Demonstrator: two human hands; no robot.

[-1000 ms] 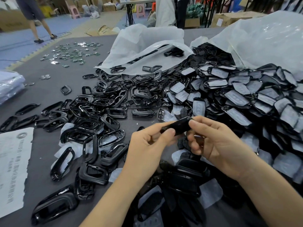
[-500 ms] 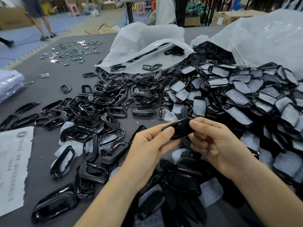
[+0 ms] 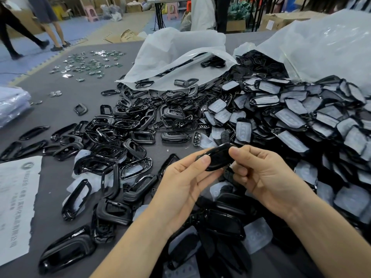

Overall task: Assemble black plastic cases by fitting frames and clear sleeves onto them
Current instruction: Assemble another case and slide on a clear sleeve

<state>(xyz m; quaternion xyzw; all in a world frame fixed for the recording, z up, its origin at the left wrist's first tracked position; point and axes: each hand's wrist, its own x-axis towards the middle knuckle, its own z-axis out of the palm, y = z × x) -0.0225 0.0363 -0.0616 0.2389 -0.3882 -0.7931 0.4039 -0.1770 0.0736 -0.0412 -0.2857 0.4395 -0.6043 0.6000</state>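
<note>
My left hand (image 3: 180, 177) and right hand (image 3: 263, 177) both pinch the black case (image 3: 217, 157), held near-centre above the table (image 3: 60, 109). Since a second ago it has rolled glossy back upward, suggesting I'm checking the fit.

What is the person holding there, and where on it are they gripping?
A glossy black plastic case, pinched at both ends: left hand at its near-left end, right hand at its far-right end.

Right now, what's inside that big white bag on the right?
Black plastic parts spill from the mouth of the white bag. Deeper inside, the cloudy plastic hides whatever is left.
</note>
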